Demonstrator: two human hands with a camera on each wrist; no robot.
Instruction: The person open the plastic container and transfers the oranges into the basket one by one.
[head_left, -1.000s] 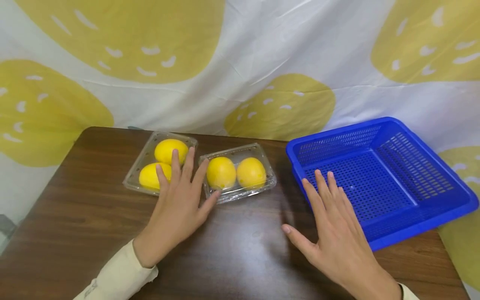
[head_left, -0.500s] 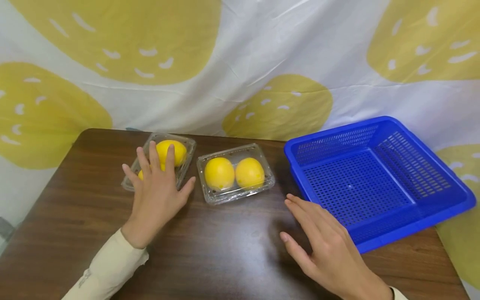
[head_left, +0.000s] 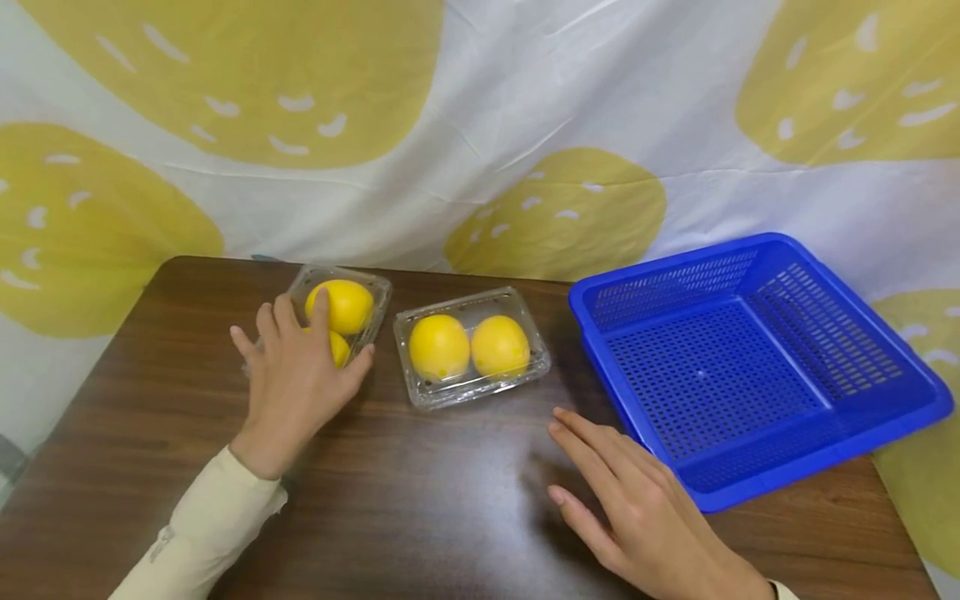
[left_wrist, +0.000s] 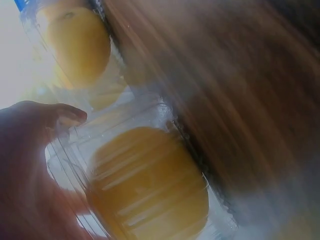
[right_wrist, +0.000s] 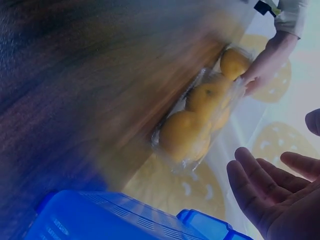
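My left hand [head_left: 292,387] is spread over the left clear plastic fruit box [head_left: 380,293], its thumb near the right edge and its fingers bent slightly over the left part. Inside lie two yellow fruits [head_left: 348,307], one partly hidden by the hand. In the left wrist view the thumb [left_wrist: 55,112] lies along the box's top edge, with a fruit [left_wrist: 150,185] showing through the plastic. A second clear box [head_left: 480,385] with two more fruits sits just to the right. My right hand [head_left: 648,504] hovers with relaxed fingers, holding nothing, beside the blue basket.
The blue mesh basket [head_left: 757,479] stands at the right on the brown wooden table [head_left: 435,508], with nothing lying in it. Behind the table's far edge hangs a white cloth [head_left: 517,108] printed with yellow fruit shapes.
My left hand has moved left and a little toward me, off the second box, and its fingers have bent more. My right hand has drawn back from over the basket, fingers turned left.
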